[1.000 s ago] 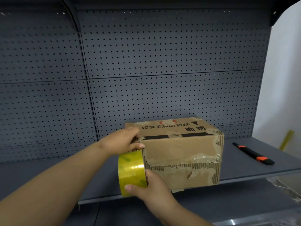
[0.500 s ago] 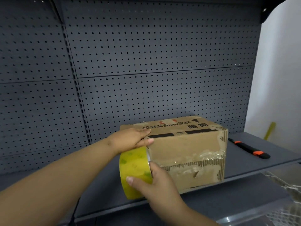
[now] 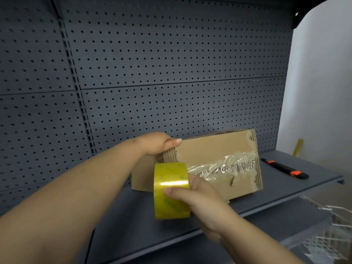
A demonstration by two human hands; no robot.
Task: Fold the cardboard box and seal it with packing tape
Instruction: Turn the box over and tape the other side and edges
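A closed brown cardboard box (image 3: 215, 151) stands on the grey shelf (image 3: 285, 185), with wrinkled clear tape across its front face. My left hand (image 3: 156, 142) grips the box's upper left corner. My right hand (image 3: 198, 195) holds a yellow roll of packing tape (image 3: 170, 189) in front of the box's lower left part. A clear strip runs from the roll onto the box front. The box's top face is barely seen from this angle.
A black and orange utility knife (image 3: 283, 168) lies on the shelf right of the box. A grey pegboard wall (image 3: 171, 63) rises behind. A white wire basket (image 3: 327, 235) sits at the lower right, a white wall beyond.
The view has dropped and come closer, so the box's top is nearly hidden. My left hand shifted onto the box's top left corner. The tape roll moved slightly forward and left of the box front.
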